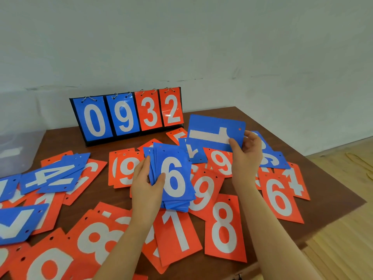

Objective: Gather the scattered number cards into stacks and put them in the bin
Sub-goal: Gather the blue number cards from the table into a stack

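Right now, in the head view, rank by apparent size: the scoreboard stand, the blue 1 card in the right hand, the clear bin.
1. scoreboard stand, widest.
2. blue 1 card.
Clear bin: unranked, since the left edge cuts it off.

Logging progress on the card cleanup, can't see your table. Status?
Left hand grips blue stack, 6 on top. Right hand pinches blue 1 card, lifted. Many cards loose on table; bin far left.
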Available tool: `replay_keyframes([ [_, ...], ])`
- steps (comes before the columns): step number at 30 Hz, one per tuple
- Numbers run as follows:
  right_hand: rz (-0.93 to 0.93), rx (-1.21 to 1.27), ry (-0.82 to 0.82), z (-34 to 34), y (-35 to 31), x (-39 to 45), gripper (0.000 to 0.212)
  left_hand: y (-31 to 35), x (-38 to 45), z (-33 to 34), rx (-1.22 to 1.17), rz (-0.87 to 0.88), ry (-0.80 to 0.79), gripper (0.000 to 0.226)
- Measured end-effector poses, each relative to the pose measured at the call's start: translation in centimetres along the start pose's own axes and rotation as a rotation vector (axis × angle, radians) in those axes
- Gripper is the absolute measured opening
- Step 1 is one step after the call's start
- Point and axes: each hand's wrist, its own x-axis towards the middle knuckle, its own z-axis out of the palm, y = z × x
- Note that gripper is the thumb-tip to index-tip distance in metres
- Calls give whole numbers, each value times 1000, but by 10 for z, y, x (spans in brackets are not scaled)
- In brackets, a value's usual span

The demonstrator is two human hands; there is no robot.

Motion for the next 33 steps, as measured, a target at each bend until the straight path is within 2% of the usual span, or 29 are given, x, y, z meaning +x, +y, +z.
replay_keyframes([
  [3,98,95,-34,-1,-6,-4,29,1,-3,-6,-12,-20,-1,55],
  [7,209,191,-217,-6,-14,-9,27,15,-6,-18,-76,-27,15,57],
  [11,202,-3,-450,0,-18,-20,16,22,-6,-25,-168,-32,-33,52],
  [13,172,-115,-499,11,-17,-28,16,23,-8,-26,-190,-5,-73,48],
  [17,77,-232,-461,36,-7,-44,17,24,-8,-20,-204,1,-120,46],
  [20,16,-242,-455,49,0,-52,19,18,-4,-16,-202,-21,-129,53],
  [24,20,-319,-415,56,15,-41,29,7,3,-13,-88,-25,-66,57],
  [27,127,-587,-327,55,36,-20,37,-3,15,-15,-13,-77,9,62],
  [30,247,-903,-358,55,49,-7,57,-5,22,-18,-2,-98,45,62],
  [33,278,-1066,-378,60,55,-4,71,-7,28,-19,4,-98,58,62],
])
